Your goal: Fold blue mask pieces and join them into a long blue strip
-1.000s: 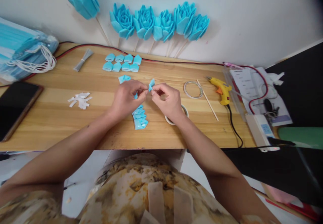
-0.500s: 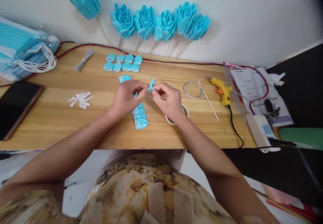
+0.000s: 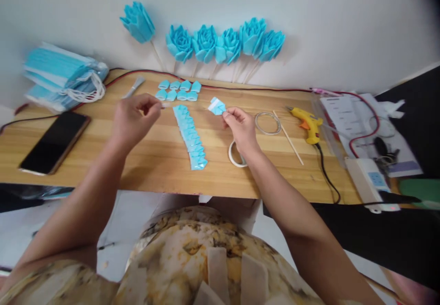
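Note:
My right hand (image 3: 242, 128) pinches a folded light-blue petal (image 3: 217, 107) with a white band on one edge, held above the table. My left hand (image 3: 135, 117) is closed in a pinch, out to the left; a small whitish strip (image 3: 167, 105), blurred, shows at its fingertips. Between the hands lies an overlapping column of folded blue petals (image 3: 190, 137). Behind it are two short rows of single folded petals (image 3: 177, 95). A roll of white tape (image 3: 236, 158) lies partly under my right hand. The heap of white paper scraps seen before is hidden by my left hand and arm.
Blue flowers on sticks (image 3: 206, 43) lean against the wall. Blue face masks (image 3: 62, 71) and a phone (image 3: 57, 142) lie left. To the right are a thin tape roll (image 3: 268, 123), a wooden stick (image 3: 288, 140), a yellow glue gun (image 3: 309, 126) and a power strip (image 3: 369, 181).
My hands, close together at the petal before, are now apart. The left one has moved left with a small strip, while the right keeps the petal. The view has shifted slightly.

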A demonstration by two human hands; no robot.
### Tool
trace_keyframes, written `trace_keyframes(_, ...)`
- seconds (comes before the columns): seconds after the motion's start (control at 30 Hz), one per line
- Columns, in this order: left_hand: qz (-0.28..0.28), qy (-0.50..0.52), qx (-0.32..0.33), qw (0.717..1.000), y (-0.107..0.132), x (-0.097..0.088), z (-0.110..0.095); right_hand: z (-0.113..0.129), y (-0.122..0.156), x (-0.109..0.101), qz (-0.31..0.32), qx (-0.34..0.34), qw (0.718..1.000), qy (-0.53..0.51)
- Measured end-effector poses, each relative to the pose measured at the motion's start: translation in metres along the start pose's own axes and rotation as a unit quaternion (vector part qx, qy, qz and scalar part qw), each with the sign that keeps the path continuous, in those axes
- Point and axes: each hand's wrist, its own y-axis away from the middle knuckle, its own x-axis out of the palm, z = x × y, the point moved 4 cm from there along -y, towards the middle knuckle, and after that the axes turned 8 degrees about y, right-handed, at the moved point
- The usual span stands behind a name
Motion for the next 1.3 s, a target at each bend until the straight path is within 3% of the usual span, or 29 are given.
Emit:
trace_keyframes(0.1, -0.006, -0.083, -0.037, 0.996, 0.013, -0.044, 0.019, -0.002, 0.001, 0.003, -0.001, -0.010, 1.000, -0.013)
trace_keyframes(0.2, 0.014, -0.136, -0.083, 0.987, 0.028, -0.068, 0.041, -0.002, 0.002, 0.006, 0.010, -0.021, 1.000, -0.006)
trace_keyframes(0.47, 0.064, -0.119, -0.078, 0.988, 0.035, -0.070, 0.082, 0.000, 0.003, 0.006, 0.020, -0.030, 0.999, -0.002)
trace_keyframes(0.57, 0.079, -0.128, -0.066, 0.986, 0.032, -0.071, 0.083, 0.003, 0.005, 0.007, 0.030, -0.037, 0.999, -0.006)
trace_keyframes(0.63, 0.068, -0.136, -0.043, 0.987, 0.030, -0.069, 0.074, 0.005, 0.006, 0.007, 0.034, -0.037, 0.999, -0.007)
trace_keyframes(0.73, 0.042, -0.094, -0.002, 0.995, 0.027, -0.056, 0.044, 0.008, 0.008, 0.008, 0.040, -0.032, 0.999, -0.006)
trace_keyframes(0.8, 0.050, -0.013, -0.028, 0.998, 0.024, -0.036, 0.024, 0.010, 0.009, 0.008, 0.049, -0.031, 0.998, -0.007)
trace_keyframes(0.9, 0.126, 0.105, -0.071, 0.984, 0.016, 0.006, 0.000, 0.013, 0.010, 0.008, 0.059, -0.029, 0.998, -0.002)
trace_keyframes(1.07, 0.187, 0.240, -0.091, 0.948, -0.002, 0.061, -0.020, 0.015, 0.010, 0.008, 0.065, -0.018, 0.998, 0.000)
trace_keyframes(1.17, 0.226, 0.269, -0.098, 0.931, -0.007, 0.077, -0.027, 0.015, 0.010, 0.007, 0.063, -0.017, 0.998, 0.002)
trace_keyframes(1.3, 0.208, 0.295, -0.105, 0.927, -0.011, 0.083, -0.029, 0.015, 0.010, 0.004, 0.081, -0.013, 0.997, -0.010)
